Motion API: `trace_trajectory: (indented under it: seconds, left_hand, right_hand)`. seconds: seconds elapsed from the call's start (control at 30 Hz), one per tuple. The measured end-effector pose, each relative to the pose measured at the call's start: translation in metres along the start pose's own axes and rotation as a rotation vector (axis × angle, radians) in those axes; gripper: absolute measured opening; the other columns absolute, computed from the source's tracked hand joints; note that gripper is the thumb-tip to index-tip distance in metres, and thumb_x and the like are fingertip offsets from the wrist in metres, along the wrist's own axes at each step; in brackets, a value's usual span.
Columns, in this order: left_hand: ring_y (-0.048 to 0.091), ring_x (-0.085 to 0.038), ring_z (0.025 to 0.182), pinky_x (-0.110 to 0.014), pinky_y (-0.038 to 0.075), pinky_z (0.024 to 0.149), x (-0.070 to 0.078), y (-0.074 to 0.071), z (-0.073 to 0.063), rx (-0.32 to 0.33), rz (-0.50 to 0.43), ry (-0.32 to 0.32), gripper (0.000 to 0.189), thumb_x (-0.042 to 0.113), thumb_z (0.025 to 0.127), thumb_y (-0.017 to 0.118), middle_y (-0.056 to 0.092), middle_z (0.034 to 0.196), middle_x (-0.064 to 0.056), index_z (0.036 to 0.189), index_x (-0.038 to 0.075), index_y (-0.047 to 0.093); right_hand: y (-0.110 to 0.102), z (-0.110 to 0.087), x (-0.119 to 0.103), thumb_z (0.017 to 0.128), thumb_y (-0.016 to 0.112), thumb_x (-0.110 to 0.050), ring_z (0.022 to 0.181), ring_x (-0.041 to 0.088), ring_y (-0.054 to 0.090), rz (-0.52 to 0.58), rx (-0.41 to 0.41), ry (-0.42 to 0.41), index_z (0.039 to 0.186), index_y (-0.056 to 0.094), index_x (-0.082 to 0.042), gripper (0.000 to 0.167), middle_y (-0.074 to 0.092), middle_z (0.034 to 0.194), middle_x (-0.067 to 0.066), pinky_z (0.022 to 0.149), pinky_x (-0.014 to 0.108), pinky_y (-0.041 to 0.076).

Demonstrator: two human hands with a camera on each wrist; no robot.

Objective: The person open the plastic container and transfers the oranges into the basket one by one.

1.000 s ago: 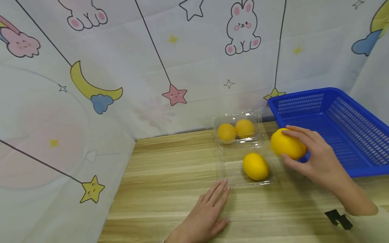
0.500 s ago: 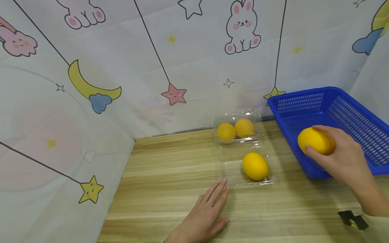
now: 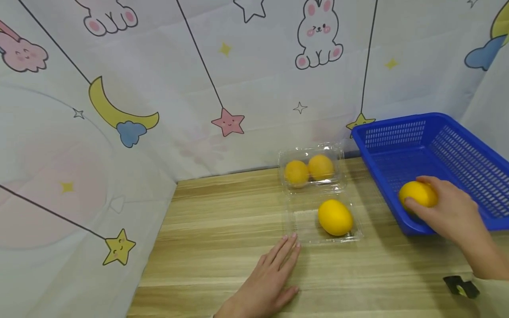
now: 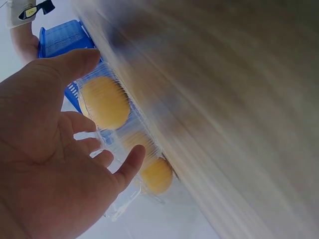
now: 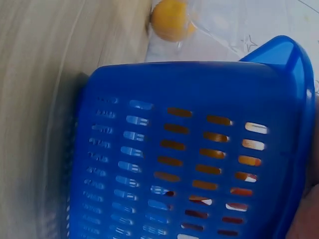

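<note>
Toward the right edge of the head view, your R hand (image 3: pixel 453 214) is gripping a yellow fruit (image 3: pixel 417 195), thumb on its near side, fingers curling over the top. You're holding it inside the blue basket (image 3: pixel 377 176), by the near-left corner; can't tell if it's touching the basket floor. Lower ctr, your L hand (image 3: pixel 268 280) is lying w/ fingers relaxed + mostly straight, pointing up-frame at the clear plastic container (image 3: pixel 306 221); tips are ending right at its front-left corner, contact unclear. Left wrist view is showing that palm, fingers slightly bent.

Right of ctr, the container's front half is carrying a 2nd yellow fruit (image 3: pixel 335 217). Its back half, just above in frame, is holding 2 orange fruits (image 3: pixel 296 173) side by side. Container + basket are sitting on the wood-grain table (image 3: pixel 214 247). Across the top, a white printed cloth (image 3: pixel 262 84) is hanging behind. Lower right, a black tag (image 3: pixel 453 285) is showing at your pale sleeve (image 3: pixel 493 296). Right wrist view is mostly showing the basket's slotted outer wall, orange-yellow peeking thru some slots.
</note>
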State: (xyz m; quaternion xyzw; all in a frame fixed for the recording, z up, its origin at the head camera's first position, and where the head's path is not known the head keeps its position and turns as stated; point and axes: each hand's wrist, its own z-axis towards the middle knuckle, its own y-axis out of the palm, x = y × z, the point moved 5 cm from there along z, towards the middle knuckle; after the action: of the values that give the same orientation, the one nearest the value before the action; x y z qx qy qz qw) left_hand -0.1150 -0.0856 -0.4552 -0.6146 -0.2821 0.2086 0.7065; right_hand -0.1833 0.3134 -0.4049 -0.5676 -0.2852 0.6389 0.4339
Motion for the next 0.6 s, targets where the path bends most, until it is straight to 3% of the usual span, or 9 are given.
trace_trajectory:
  seconds: [0.23,0.37,0.6]
  left_hand:
    - [0.021,-0.032,0.162,-0.048,0.048,0.112,-0.001,0.001,0.000,0.006,0.016,0.015,0.091,0.041,0.103,0.069,0.012,0.178,-0.014,0.169,0.003,0.020]
    - [0.021,-0.032,0.162,-0.047,0.048,0.112,0.000,0.001,0.000,0.005,0.020,0.017,0.091,0.042,0.103,0.068,0.013,0.178,-0.014,0.169,0.003,0.018]
    - [0.020,-0.031,0.163,-0.047,0.048,0.112,0.000,0.001,-0.001,-0.001,0.020,0.012,0.091,0.042,0.103,0.068,0.012,0.178,-0.014,0.169,0.004,0.018]
  right_hand:
    - [0.006,0.006,0.003,0.100,0.063,-0.036,0.074,0.037,0.055,-0.050,-0.168,0.006,0.143,0.048,0.010,0.064,0.057,0.117,0.043,0.060,0.044,0.036]
    - [0.009,0.010,0.003,0.104,0.059,-0.035,0.075,0.036,0.055,-0.063,-0.284,0.001,0.145,0.046,0.011,0.063,0.061,0.112,0.041,0.063,0.047,0.038]
    - [0.011,0.013,0.003,0.104,0.061,-0.034,0.074,0.035,0.055,-0.076,-0.320,0.012,0.144,0.046,0.011,0.063,0.062,0.111,0.041,0.062,0.047,0.040]
